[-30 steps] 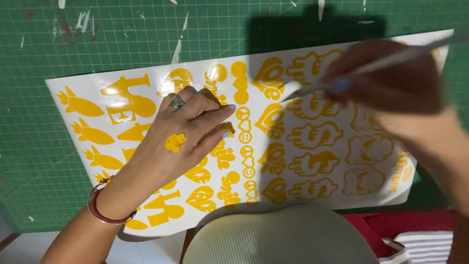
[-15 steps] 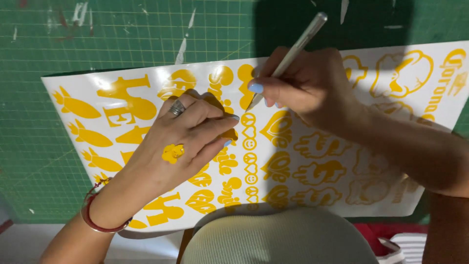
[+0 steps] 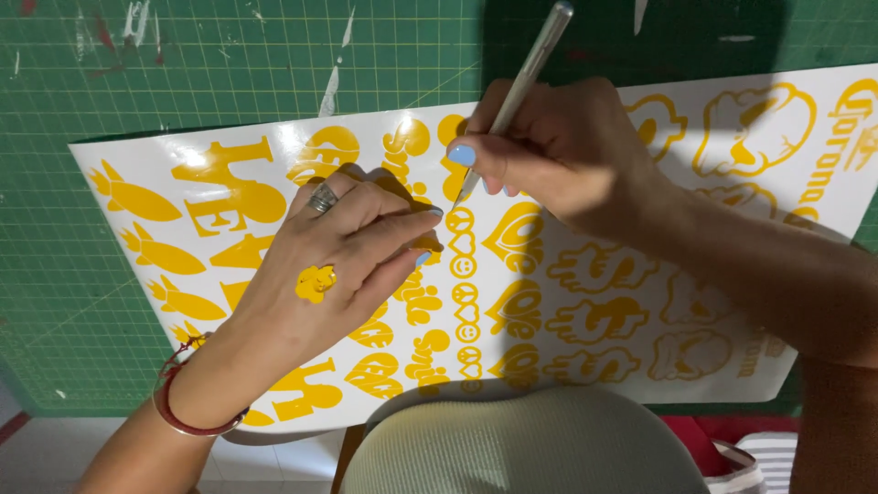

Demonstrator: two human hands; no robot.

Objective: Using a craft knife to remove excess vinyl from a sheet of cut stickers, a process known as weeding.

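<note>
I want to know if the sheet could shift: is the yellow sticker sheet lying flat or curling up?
Flat. The sticker sheet lies spread on the green cutting mat, the left hand pressing it down; no edge visibly lifts.

A glossy white sheet (image 3: 594, 274) of yellow cut-out stickers lies flat, a slim silver tool (image 3: 517, 91) tilted tip-down onto it.

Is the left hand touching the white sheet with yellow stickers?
Touching. The head view shows the left hand lying flat on the white sticker sheet, fingertips pressed on it.

right hand (image 3: 558, 151) moved left, tool (image 3: 517, 96) tip beside left fingertips (image 3: 422, 220)
</note>
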